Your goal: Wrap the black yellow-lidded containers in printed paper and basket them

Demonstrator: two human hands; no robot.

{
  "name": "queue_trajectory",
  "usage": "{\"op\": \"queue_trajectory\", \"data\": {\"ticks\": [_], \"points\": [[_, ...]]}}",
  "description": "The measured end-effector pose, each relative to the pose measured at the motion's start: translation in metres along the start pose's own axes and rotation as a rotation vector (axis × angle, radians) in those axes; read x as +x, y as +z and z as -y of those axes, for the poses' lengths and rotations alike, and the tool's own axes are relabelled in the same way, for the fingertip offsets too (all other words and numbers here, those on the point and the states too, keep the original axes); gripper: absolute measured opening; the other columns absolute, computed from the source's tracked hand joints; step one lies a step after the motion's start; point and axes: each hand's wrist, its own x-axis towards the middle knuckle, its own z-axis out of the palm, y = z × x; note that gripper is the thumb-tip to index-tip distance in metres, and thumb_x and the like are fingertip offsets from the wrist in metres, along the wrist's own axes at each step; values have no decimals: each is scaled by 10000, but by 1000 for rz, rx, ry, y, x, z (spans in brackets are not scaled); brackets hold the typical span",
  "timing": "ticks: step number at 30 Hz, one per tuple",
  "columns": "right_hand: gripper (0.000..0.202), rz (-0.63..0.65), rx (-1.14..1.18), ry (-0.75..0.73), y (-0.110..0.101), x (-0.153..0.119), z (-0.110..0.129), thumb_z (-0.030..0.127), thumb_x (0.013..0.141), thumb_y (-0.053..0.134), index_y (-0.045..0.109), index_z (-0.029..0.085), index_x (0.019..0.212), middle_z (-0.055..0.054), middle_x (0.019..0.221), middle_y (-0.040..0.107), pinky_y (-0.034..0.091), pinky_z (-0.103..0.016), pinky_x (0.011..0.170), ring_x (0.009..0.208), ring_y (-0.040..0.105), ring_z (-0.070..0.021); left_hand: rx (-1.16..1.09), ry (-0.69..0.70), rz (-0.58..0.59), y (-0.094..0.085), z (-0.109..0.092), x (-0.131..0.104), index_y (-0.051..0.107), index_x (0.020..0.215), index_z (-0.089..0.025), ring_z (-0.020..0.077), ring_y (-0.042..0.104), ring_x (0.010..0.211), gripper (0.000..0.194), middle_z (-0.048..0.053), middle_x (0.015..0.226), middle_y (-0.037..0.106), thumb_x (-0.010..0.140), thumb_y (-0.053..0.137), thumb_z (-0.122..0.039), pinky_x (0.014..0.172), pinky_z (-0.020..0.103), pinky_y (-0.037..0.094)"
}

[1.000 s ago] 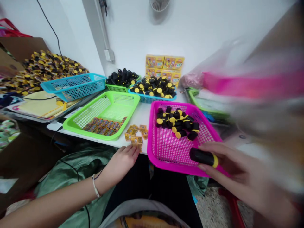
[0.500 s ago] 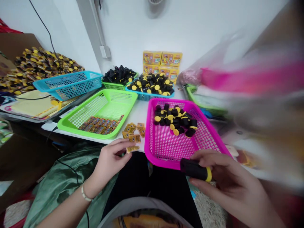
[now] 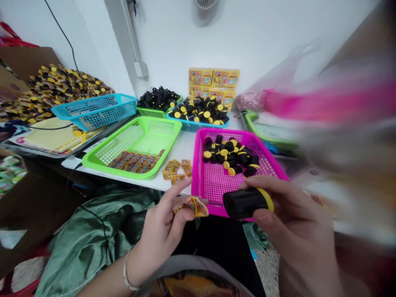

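Note:
Pinched in my left hand [image 3: 168,225] is a small printed yellow-orange label [image 3: 193,206], bent into a curve. My right hand [image 3: 297,227] grips a black cylinder with a yellow end [image 3: 247,203], lying level between thumb and fingers, its dark end toward the label. Label and cylinder are apart. Just beyond sits a pink basket [image 3: 204,206] with several similar black-and-yellow cylinders [image 3: 230,154]. Loose yellow labels [image 3: 176,169] lie on the white table left of it. A green basket [image 3: 136,175] holds rows of cylinders wrapped in printed labels [image 3: 136,162].
Behind stand a blue basket of black-and-yellow cylinders [image 3: 199,111], a green basket of black parts [image 3: 159,99] and stacked yellow boxes [image 3: 213,82]. A blue basket [image 3: 95,109] and a heap of labelled cylinders [image 3: 58,84] are at left. A blurred plastic bag [image 3: 334,107] fills the right.
My left hand has moved right and toward me with the label, which is now curved. My right hand has brought the black cylinder left and slightly up, closer to it.

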Motion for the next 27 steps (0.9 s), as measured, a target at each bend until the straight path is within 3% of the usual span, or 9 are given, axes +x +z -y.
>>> {"op": "queue_trajectory", "data": {"ticks": [5, 11, 14, 18, 20, 23, 25, 27], "points": [[253, 92, 79, 55, 9, 1, -1, 359, 854, 792, 737, 339, 1100, -8, 905, 783, 658, -263, 691, 775, 771, -191, 185, 146, 213, -3, -10, 7, 190, 1615, -366, 132, 721, 659, 789, -101, 652, 719, 947, 467, -51, 744, 199, 583], [267, 278, 92, 137, 12, 7, 2, 315, 829, 813, 744, 305, 1087, -11, 916, 797, 650, -258, 715, 794, 767, -179, 197, 196, 162, -5, -10, 6, 137, 1633, -324, 152, 704, 639, 738, -80, 601, 709, 1001, 470, -140, 714, 198, 564], [240, 335, 70, 186, 11, 9, 2, 312, 832, 802, 762, 304, 1069, -21, 974, 803, 650, -270, 743, 837, 768, -185, 221, 228, 151, -8, -8, 6, 130, 1633, -325, 172, 734, 757, 682, -74, 587, 708, 1041, 450, -215, 791, 212, 564], [223, 341, 16, 236, 10, 11, 1, 329, 817, 804, 775, 283, 1033, -17, 854, 784, 615, -238, 625, 728, 733, -165, 324, 312, 194, -11, -11, 9, 107, 1636, -310, 179, 746, 821, 644, -53, 651, 742, 1069, 411, -327, 827, 232, 565], [233, 321, 3, 221, 12, 10, -1, 309, 789, 825, 769, 277, 1012, -8, 812, 770, 592, -225, 580, 683, 714, -155, 353, 331, 204, -12, -14, 10, 143, 1633, -309, 175, 749, 915, 634, -16, 803, 789, 1063, 418, -352, 866, 230, 568], [276, 285, 23, 187, 16, 7, -5, 292, 737, 871, 753, 276, 985, 11, 764, 750, 586, -226, 560, 637, 697, -148, 318, 302, 178, -10, -17, 8, 373, 1553, -355, 172, 724, 1084, 588, 35, 1181, 766, 1001, 574, -358, 959, 221, 559], [308, 283, 52, 163, 18, 5, -8, 317, 723, 891, 748, 283, 994, 15, 766, 743, 598, -238, 575, 656, 707, -156, 213, 210, 130, -7, -17, 6, 484, 1459, -386, 162, 736, 1064, 591, 16, 1251, 739, 920, 716, -318, 942, 201, 573], [309, 293, 46, 118, 19, 4, -10, 329, 733, 888, 758, 300, 1012, 0, 860, 751, 611, -245, 616, 738, 731, -165, 54, 87, 92, -4, -16, 6, 461, 1442, -416, 156, 755, 1021, 694, -9, 1195, 759, 855, 796, -259, 899, 193, 596]]}}
